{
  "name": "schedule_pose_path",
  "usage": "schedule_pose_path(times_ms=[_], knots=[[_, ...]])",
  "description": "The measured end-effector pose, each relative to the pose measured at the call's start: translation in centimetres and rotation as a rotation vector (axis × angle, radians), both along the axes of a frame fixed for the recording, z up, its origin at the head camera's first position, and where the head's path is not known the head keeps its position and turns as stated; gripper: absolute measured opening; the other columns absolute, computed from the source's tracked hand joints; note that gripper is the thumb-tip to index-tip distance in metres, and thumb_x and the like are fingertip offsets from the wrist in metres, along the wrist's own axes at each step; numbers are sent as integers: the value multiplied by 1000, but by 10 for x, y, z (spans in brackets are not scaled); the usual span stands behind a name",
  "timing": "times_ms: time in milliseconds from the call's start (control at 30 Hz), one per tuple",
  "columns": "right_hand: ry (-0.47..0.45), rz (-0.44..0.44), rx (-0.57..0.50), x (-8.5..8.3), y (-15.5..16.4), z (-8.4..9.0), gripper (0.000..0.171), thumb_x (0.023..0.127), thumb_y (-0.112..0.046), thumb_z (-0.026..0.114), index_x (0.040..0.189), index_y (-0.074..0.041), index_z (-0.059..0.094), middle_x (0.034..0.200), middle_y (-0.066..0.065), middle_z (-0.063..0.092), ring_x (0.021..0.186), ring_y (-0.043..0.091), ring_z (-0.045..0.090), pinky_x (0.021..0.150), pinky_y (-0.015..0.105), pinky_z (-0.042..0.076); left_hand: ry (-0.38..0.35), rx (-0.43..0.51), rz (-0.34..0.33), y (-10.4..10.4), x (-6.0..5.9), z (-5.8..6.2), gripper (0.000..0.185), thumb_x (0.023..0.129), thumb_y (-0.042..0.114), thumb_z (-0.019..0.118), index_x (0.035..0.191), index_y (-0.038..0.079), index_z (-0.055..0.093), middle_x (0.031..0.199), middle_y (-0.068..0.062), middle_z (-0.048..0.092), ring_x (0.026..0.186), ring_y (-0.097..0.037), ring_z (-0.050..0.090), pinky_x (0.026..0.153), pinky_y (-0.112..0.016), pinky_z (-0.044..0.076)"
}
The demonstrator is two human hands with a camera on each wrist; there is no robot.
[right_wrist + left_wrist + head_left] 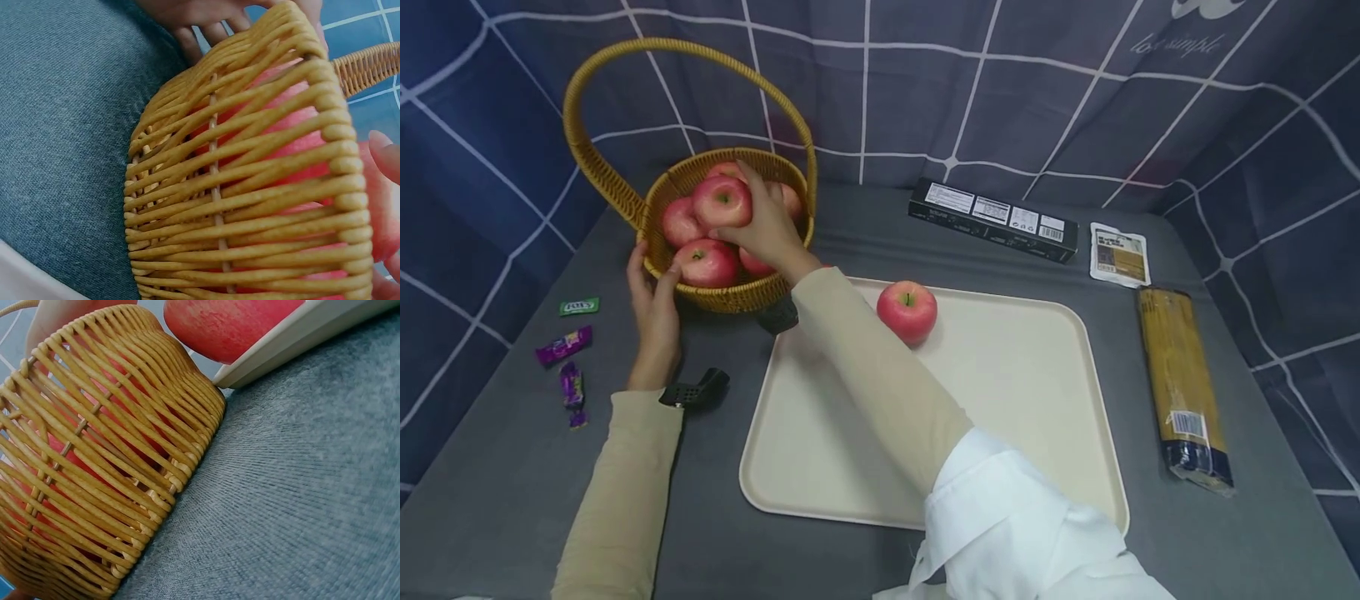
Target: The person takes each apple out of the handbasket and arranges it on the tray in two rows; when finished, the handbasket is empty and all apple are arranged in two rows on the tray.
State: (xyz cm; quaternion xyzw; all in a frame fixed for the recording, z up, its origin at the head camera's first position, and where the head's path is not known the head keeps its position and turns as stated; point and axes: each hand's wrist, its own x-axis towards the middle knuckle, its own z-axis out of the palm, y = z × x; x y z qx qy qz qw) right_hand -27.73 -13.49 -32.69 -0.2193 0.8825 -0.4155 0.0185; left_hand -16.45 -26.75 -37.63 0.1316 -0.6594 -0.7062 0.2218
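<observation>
We note one apple [907,310] on the tray [1037,400]; right hand [767,225] grips another apple [722,201] in the basket [730,296], left hand [653,312] steadying it with straight fingers; several remain.

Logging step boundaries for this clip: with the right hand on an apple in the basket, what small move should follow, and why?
Probably lift the top apple straight up out of the basket. The right hand already curls round it, and the left hand rests on the basket's side, steadying it. One apple on the tray sits with free tray space beside it, so that seems the likely destination.
</observation>
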Motion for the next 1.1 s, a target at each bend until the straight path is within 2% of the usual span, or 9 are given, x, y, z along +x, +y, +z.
schedule_pose_path(times_ms=[167,300,467,567,633,733,833,967,1100], knots=[[62,40,112,-3,-4,-1,100,70,-43,74,145,-25,11,147,2,25,133,13,27,108,26,25,4,-3,-1,0,-2,1,55,91,16,45,141,18,22,149,-1,20,135,-13,22,110,-21,18],[99,13,188,-4,-8,-2,96,72,-49,70,146,-28,11,150,-3,24,135,13,27,110,29,21,2,-17,-1,1,-1,1,55,91,16,45,141,17,22,148,-2,20,135,-14,22,110,-22,18],[52,-16,20,3,-7,2,86,69,-44,74,140,-33,28,138,-2,38,123,8,36,99,22,34,-15,-26,-9,3,0,-2,55,91,18,45,142,17,22,149,-3,20,135,-14,22,110,-23,18],[24,24,-69,12,7,22,76,67,-45,74,134,-36,38,128,-4,39,111,4,37,88,18,38,9,-12,-7,0,-2,-5,55,91,18,45,141,17,22,148,-3,21,134,-14,23,108,-21,19],[27,58,-127,20,26,40,72,66,-44,76,130,-34,44,123,-2,40,105,5,39,85,18,38,34,-5,-6,-3,-5,-7,54,91,18,45,140,17,23,148,-4,21,134,-15,24,106,-20,21],[62,69,-173,34,73,63,70,64,-41,78,127,-32,47,119,1,39,102,6,43,85,19,38,52,6,4,-6,-10,-12,53,91,16,45,140,18,24,147,-3,22,133,-14,26,104,-18,23],[119,28,-154,49,131,70,67,64,-38,78,124,-30,49,117,1,40,103,7,42,86,23,39,58,16,20,-7,-13,-16,52,91,14,45,139,18,26,146,-2,23,132,-13,26,103,-16,24],[112,-83,-50,67,209,56,69,64,-36,78,125,-29,47,119,3,39,105,11,43,89,32,40,52,25,33,-7,-13,-17,51,91,14,45,138,19,27,146,-1,23,132,-11,26,104,-16,23],[31,-186,72,83,271,24,74,63,-31,79,127,-24,44,119,11,36,102,24,48,89,46,40,35,29,36,-7,-12,-18,51,91,16,46,138,21,27,146,0,24,132,-11,26,104,-15,22]])
